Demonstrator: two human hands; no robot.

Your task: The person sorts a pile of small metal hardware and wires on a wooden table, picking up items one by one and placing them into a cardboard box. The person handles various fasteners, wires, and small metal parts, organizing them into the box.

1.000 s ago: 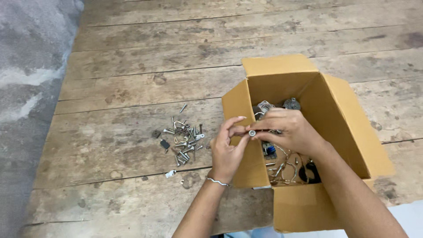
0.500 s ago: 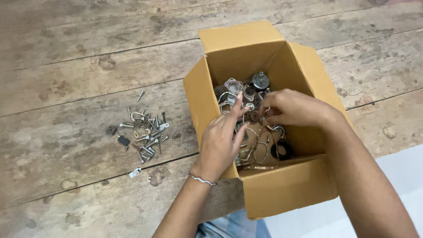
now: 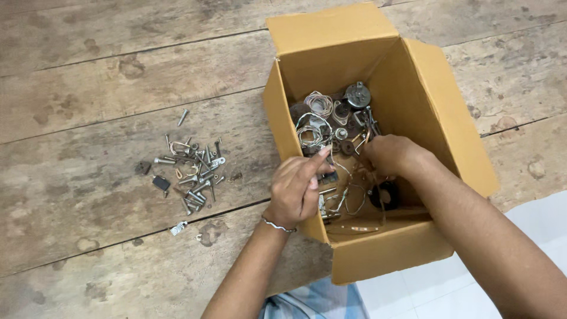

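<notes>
The right hand (image 3: pixel 390 155) reaches into an open cardboard box (image 3: pixel 431 112), its grip curled among tangled wires and metal parts (image 3: pixel 336 124); what it grasps cannot be told. The left hand (image 3: pixel 298 189) rests on the box's near wall, fingers loosely bent, holding nothing visible. A pile of screws and bolts (image 3: pixel 192 171) lies nearby on the wooden worktop (image 3: pixel 88 106).

This is looking like a home workshop or hobby corner: a worn, stained plank counter (image 3: pixel 106 82) is carrying a scattered pile of screws and bolts (image 3: pixel 190 171), and an open cardboard box (image 3: pixel 360 260) is holding wire coils and salvaged metal parts (image 3: pixel 336 118).
</notes>
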